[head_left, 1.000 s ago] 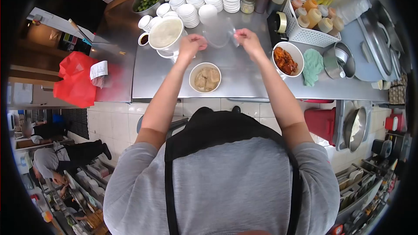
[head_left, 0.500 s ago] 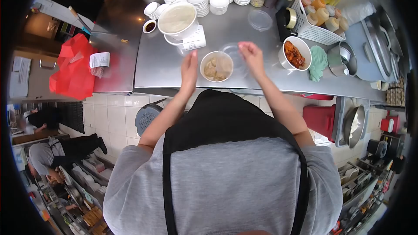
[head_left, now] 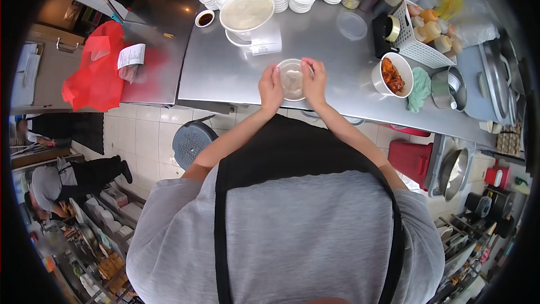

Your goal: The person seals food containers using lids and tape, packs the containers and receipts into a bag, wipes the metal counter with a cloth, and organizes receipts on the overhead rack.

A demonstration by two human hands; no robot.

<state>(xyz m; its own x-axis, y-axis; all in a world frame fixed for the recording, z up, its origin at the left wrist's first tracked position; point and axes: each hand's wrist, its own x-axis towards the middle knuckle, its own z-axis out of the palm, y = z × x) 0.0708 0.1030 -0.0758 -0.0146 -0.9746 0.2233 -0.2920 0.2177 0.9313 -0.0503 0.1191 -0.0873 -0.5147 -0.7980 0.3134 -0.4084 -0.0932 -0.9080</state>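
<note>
Left hand point(head_left: 271, 87) and right hand point(head_left: 315, 81) flank one bowl point(head_left: 292, 82), fingers pressed to its rim from either side. Bowl upright between them, mouth up; round from above, no long axis. Clear lid point(head_left: 291, 70) over it; contents hard to make out, walls partly hidden by both hands. Beyond the right hand: one loose lid point(head_left: 352, 25). Right of that hand: one tub of red food point(head_left: 392, 75).
</note>
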